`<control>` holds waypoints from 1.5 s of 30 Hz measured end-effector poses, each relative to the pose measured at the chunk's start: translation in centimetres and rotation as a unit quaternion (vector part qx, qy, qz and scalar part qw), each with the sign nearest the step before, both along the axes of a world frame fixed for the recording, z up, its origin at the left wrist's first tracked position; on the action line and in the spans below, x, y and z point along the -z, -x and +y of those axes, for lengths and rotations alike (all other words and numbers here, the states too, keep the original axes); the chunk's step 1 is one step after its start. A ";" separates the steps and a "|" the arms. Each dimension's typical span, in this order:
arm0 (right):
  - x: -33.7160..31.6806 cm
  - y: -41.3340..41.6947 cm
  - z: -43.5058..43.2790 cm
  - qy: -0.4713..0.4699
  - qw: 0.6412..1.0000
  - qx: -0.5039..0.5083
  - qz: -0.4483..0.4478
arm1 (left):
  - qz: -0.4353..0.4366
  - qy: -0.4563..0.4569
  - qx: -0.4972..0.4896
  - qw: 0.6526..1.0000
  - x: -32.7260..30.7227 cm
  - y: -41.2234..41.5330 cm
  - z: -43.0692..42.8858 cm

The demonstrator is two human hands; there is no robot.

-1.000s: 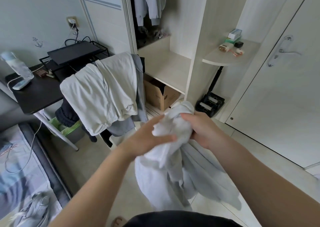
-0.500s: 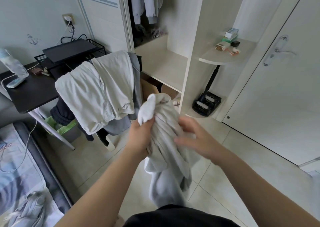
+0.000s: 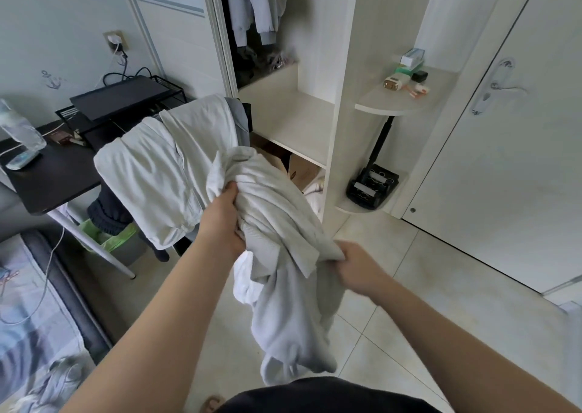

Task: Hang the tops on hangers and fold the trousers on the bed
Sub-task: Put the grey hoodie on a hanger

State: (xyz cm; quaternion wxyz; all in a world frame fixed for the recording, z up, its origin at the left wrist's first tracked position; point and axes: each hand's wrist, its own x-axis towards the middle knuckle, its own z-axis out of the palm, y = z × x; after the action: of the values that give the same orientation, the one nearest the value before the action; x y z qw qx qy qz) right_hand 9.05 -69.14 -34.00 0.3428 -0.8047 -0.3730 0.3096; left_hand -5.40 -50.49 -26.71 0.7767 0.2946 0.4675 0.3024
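A bunched pale grey-white garment (image 3: 283, 255) hangs in front of me over the tiled floor. My left hand (image 3: 223, 220) grips its upper bunched part from the left. Lower and to the right, my right hand (image 3: 356, 267) pinches a fold of the same garment. More pale clothes (image 3: 157, 173) and a dark one are draped over a chair behind it. Grey tops (image 3: 252, 6) hang inside the open wardrobe. The bed (image 3: 28, 324) lies at the lower left with a crumpled grey garment (image 3: 53, 384) on it. No hanger shows.
A black desk (image 3: 56, 170) with a bottle and a black tray stands at left, a bin beneath it. The wardrobe shelf (image 3: 296, 122) and a rounded side shelf (image 3: 400, 97) with small items are ahead. A white door (image 3: 504, 160) is at right. A cardboard box sits under the shelf.
My left hand lifted the garment's bunched top up and left. My right hand let go near the top, dropped lower right and took hold of a fold there.
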 end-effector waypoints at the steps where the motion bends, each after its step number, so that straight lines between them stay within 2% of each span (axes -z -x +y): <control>1: -1.1 -1.1 0.0 -0.016 0.999 0.025 -0.016 | 0.027 -0.014 -0.026 0.999 0.2 0.4 0.7; 3: -3.7 -3.3 0.2 -0.046 0.995 0.075 -0.055 | 0.098 -0.051 -0.045 0.993 0.5 1.2 1.9; 5: -6.6 -4.8 1.0 -0.102 0.990 0.066 -0.073 | 0.162 -0.090 -0.032 0.982 1.0 1.7 2.1; 9: -11.7 -5.0 4.2 -0.149 0.984 0.023 -0.093 | 0.221 -0.190 0.072 0.954 1.6 1.7 0.4; 11: -13.9 -4.9 5.7 -0.165 0.981 0.015 -0.098 | 0.205 -0.286 0.142 0.925 0.4 1.7 -0.3; 13: -16.1 -4.6 6.8 -0.174 0.978 -0.001 -0.111 | 0.145 -0.372 0.218 0.891 -1.9 0.8 -1.3; 16: -18.7 -3.8 8.2 -0.172 0.975 -0.044 -0.137 | 0.088 -0.457 0.313 0.828 -4.1 -2.2 -2.8; 17: -19.2 -3.7 8.6 -0.172 0.973 -0.055 -0.144 | 0.090 -0.462 0.297 0.831 -4.4 -3.2 -3.1; 19: -19.4 -3.6 9.0 -0.188 0.968 -0.060 -0.152 | 0.102 -0.441 0.208 0.867 -4.4 -4.6 -3.3; 22: -17.9 -4.6 7.5 -0.224 0.969 -0.076 -0.066 | 0.032 -0.361 0.138 0.922 -4.6 -5.0 -3.4; 23: -16.7 -5.3 6.4 -0.210 0.973 -0.095 -0.027 | 0.012 -0.333 0.135 0.933 -4.9 -4.9 -3.4; 25: -13.6 -6.8 3.9 -0.116 0.982 -0.149 0.008 | -0.024 -0.285 0.139 0.948 -5.4 -4.6 -3.2; 27: -10.1 -7.9 1.9 0.002 0.985 -0.171 0.035 | -0.052 -0.256 0.146 0.954 -5.9 -4.4 -3.0; 29: -7.7 -8.4 1.3 0.053 0.982 -0.151 0.103 | -0.070 -0.240 0.162 0.955 -6.2 -4.4 -2.9; 31: -6.3 -8.0 1.6 0.059 0.971 -0.142 0.182 | -0.076 -0.230 0.181 0.953 -6.2 -4.5 -2.9; 36: -3.1 -7.7 2.0 0.105 0.962 -0.152 0.200 | -0.068 -0.220 0.178 0.957 -5.4 -4.1 -3.0; 41: -1.4 -7.2 1.5 0.106 0.932 -0.155 0.310 | -0.050 -0.218 0.189 0.956 -4.8 -3.3 -2.9; 43: -1.3 -6.4 1.8 0.093 0.931 -0.146 0.320 | -0.051 -0.210 0.188 0.958 -4.9 -3.1 -2.8; 45: -0.6 -5.8 2.3 0.092 0.941 -0.142 0.293 | -0.047 -0.205 0.186 0.960 -4.9 -2.9 -2.6</control>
State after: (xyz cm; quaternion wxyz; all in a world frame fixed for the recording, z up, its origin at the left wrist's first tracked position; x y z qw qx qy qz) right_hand 14.81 -66.80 -33.38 0.3136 -0.6453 -0.3359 0.6102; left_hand -2.49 -53.05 -21.78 0.7633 0.5149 0.2952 0.2551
